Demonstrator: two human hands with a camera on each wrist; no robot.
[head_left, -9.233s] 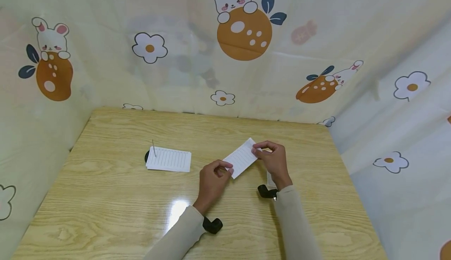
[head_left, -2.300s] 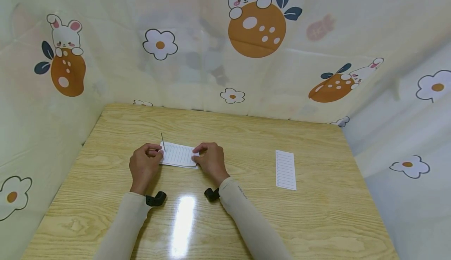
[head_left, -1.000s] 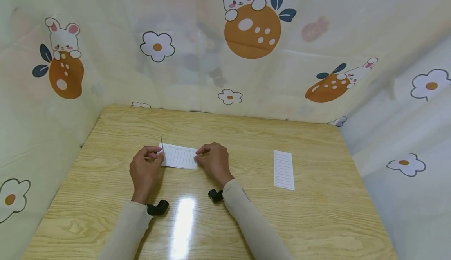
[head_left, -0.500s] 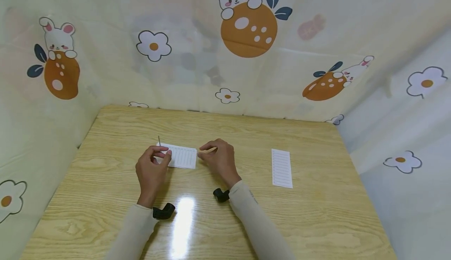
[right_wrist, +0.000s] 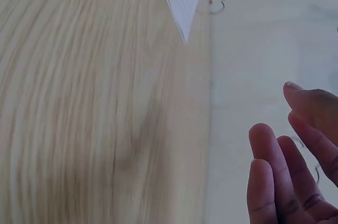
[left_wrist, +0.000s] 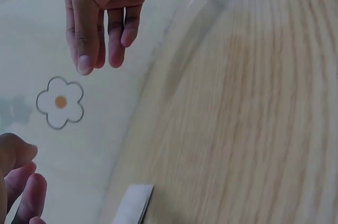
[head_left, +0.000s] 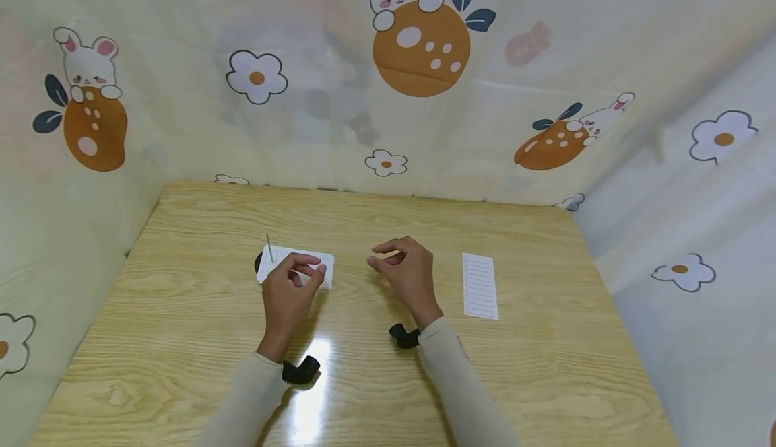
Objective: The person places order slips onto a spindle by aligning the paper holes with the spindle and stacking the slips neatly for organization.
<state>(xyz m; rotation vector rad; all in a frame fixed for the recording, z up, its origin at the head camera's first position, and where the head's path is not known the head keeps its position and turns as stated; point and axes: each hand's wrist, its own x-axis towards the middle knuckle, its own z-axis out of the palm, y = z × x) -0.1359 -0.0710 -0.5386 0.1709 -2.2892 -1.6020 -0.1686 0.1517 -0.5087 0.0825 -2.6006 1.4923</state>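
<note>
A stack of white lined paper slips point(head_left: 265, 270) lies on the left of the table, pierced by a thin upright metal spike point(head_left: 269, 248). Part of the spike's round black base point(head_left: 257, 263) shows at the stack's left end. My left hand point(head_left: 287, 302) hovers in front of the slips, hiding part of them; its thumb and fingers are loosely bent with a gap and hold nothing. To the right, my right hand point(head_left: 409, 275) is raised over bare wood, fingers relaxed and likewise holding nothing. A single lined slip point(head_left: 479, 287) lies flat beyond it.
The wood-grain table point(head_left: 545, 353) meets a printed curtain point(head_left: 327, 130) at the back and both sides. Each wrist carries a black camera mount point(head_left: 301, 371). Light glares off the table near the left forearm.
Earlier both hands held a slip, then brought it onto the spike. The fingers have since let go of the paper, and both hands have moved right, away from the stack's ends.
</note>
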